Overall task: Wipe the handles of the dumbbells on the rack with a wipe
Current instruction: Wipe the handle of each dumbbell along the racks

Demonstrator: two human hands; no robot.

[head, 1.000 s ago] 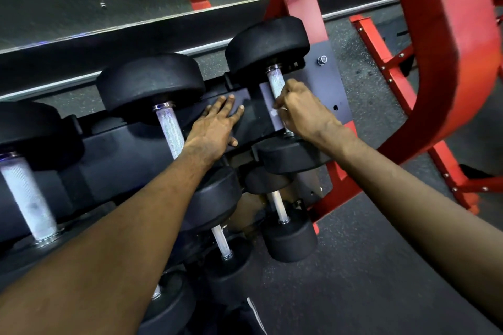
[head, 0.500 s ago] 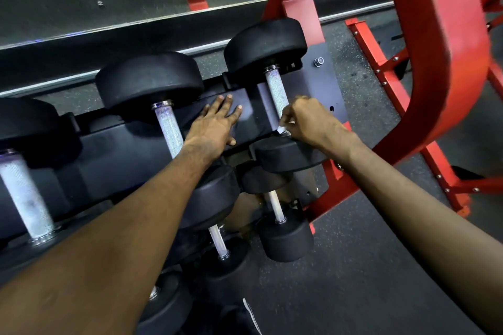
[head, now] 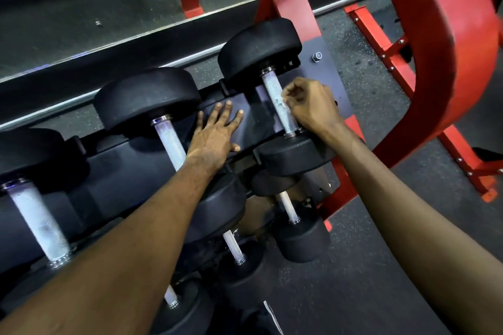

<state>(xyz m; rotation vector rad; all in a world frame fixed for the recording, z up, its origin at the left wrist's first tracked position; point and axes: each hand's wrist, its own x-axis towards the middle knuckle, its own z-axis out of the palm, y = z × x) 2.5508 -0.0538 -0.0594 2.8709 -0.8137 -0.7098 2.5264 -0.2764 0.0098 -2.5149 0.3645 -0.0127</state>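
Black dumbbells with knurled silver handles lie side by side on a dark rack (head: 122,179). My right hand (head: 313,106) is closed on a small white wipe (head: 283,103), pressed against the right side of the rightmost top dumbbell's handle (head: 276,100). My left hand (head: 215,136) lies flat with fingers spread on the rack shelf, between that dumbbell and the middle one, whose handle (head: 170,141) it partly hides. A third handle (head: 38,220) shows at the far left.
Smaller dumbbells (head: 299,236) sit on a lower tier below my arms. A thick red machine frame (head: 449,62) rises close on the right, with red floor struts (head: 381,43) behind it. Dark rubber floor (head: 367,266) lies to the lower right.
My right hand slid down the rightmost handle to its lower end, then came back up to mid-handle on its right side. The left hand has stayed flat on the rack.
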